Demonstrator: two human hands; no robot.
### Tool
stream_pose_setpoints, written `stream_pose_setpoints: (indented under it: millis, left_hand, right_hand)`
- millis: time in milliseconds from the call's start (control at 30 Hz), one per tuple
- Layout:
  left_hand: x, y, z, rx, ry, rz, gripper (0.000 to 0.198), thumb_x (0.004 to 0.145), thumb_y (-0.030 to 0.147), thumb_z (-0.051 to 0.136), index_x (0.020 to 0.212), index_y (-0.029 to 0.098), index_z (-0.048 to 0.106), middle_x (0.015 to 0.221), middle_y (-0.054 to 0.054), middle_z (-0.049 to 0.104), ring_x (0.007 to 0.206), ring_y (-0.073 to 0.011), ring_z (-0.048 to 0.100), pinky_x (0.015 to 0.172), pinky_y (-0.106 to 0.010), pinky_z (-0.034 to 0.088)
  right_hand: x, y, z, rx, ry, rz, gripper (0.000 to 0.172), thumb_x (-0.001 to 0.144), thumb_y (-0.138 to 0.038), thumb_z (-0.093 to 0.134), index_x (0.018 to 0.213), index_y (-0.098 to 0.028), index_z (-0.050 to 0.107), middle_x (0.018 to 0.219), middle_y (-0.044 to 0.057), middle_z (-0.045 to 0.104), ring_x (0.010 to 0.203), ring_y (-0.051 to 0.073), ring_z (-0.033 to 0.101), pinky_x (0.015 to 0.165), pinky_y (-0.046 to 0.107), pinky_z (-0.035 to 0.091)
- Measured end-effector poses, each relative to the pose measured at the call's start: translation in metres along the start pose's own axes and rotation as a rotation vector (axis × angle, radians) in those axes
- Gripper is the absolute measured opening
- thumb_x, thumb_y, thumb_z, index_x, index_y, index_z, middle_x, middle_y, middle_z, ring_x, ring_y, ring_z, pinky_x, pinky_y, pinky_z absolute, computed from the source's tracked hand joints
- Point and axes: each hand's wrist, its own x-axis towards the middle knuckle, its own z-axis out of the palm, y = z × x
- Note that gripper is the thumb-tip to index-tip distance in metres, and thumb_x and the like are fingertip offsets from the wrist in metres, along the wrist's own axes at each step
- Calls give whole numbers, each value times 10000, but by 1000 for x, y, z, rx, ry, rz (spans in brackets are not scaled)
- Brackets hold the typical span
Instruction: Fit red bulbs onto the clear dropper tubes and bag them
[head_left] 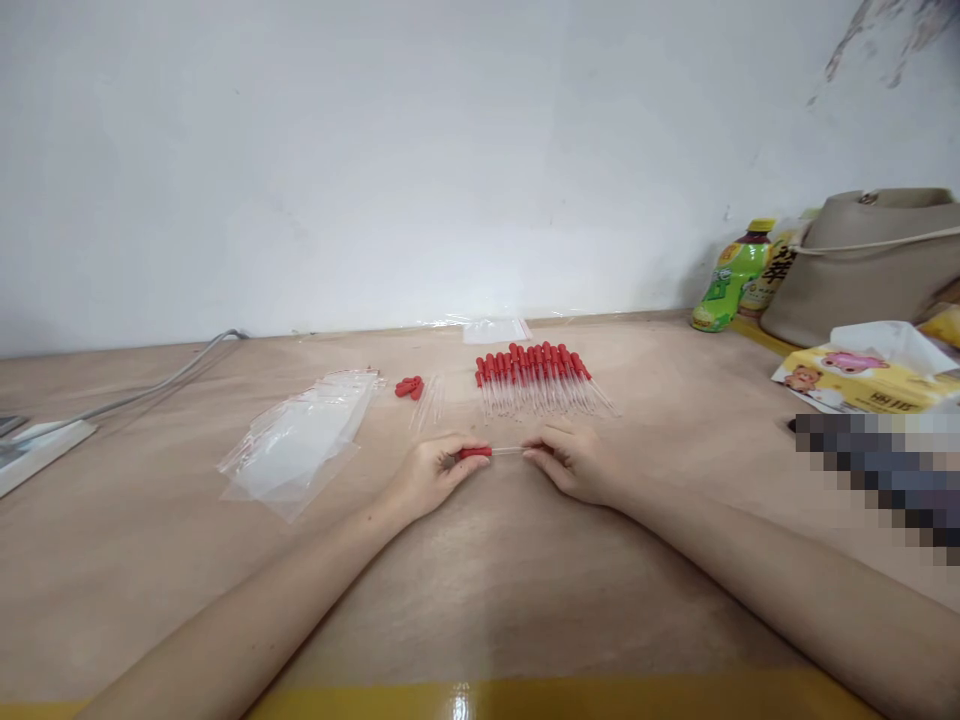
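Between finger and thumb, my left hand (433,476) pinches a red rubber bulb (477,453). From the bulb a thin clear dropper tube (508,450) runs right into the closed fingers of my right hand (576,466), which hide its far end. Just beyond my hands lie a small heap of loose red bulbs (409,387) and several bare clear tubes (430,400). Farther right, many red-topped droppers (534,372) rest side by side, bulbs toward the wall and thin tips toward me.
Clear zip bags (300,440) are fanned out on the brown-covered table (450,620) at left, near a grey cable (172,375). At right stand a green bottle (731,280) and a beige bag (862,270), with a yellow tissue pack (847,375) in front. A white wall closes the back.
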Motion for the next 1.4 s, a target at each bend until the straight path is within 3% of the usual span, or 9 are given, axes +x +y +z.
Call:
stream_pose_setpoints:
  millis: [333,767,933,1100,1200,1400]
  left_hand:
    - [-5,3,4,-23,-47,-112,175,767,301,585,874,188,664,847,-26,689,743,-149,632,672,-243,505]
    - [-6,3,4,-20,-98,-46,168,779,271,570,889,174,652,855,-26,685,739,-138,629,661,-226,504]
    - [-3,1,3,20,-70,-38,167,777,271,572,890,175,650,846,-26,687,734,-137,632,656,-221,507]
    - [1,-7,-1,117,-2,60,197,780,301,569,927,186,634,842,-32,666,749,-144,616,695,-254,497]
    - [4,-17,-8,250,116,65,262,752,330,594,972,188,607,900,-46,635,822,-169,589,752,-293,474]
    - [11,-43,-33,573,379,-176,158,739,326,565,792,179,584,778,-35,558,803,-203,533,754,-338,430]
  right_hand:
    - [1,-7,4,-53,18,-42,190,854,-208,398,798,-174,577,715,42,592,678,149,488,646,280,391]
    - [4,-11,8,-117,-81,-28,280,878,-225,347,704,-152,554,647,45,577,627,136,482,616,252,361]
    - [9,-15,5,-156,-183,47,288,884,-222,356,669,-155,535,634,28,565,614,123,479,625,245,347]
    - [14,-20,-7,-277,-189,-4,211,842,-226,438,694,-154,571,729,53,586,741,157,488,694,288,331]
    - [17,-16,-15,-201,-158,110,182,817,-188,440,733,-150,597,758,56,595,708,140,503,652,258,354]
    - [39,22,-21,-16,35,644,225,751,-295,466,604,-173,585,606,12,605,572,126,532,516,219,368]
